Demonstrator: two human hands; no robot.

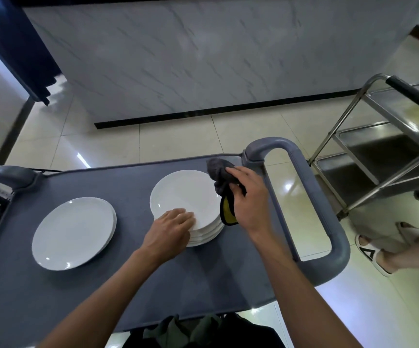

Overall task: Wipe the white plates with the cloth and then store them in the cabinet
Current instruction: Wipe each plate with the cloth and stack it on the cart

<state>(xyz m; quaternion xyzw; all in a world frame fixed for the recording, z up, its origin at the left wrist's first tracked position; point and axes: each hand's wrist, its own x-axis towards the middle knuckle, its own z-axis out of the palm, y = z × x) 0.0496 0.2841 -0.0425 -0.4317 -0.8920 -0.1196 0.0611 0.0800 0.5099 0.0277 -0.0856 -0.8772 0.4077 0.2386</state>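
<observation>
A stack of several white plates (184,194) stands on the grey cart top (133,277), right of its middle. My left hand (170,228) rests on the near rim of the top plate, fingers curled over its edge. My right hand (247,197) hovers at the stack's right rim and grips a bunched grey cloth with a yellow underside (219,173). A second, lower pile of white plates (74,232) sits apart on the left of the cart.
The cart's grey loop handle (314,197) sticks out on the right. A steel shelved trolley (384,151) stands farther right. Another person's sandalled foot (374,254) is on the tiled floor nearby. A marble-clad counter front (203,59) rises beyond the cart.
</observation>
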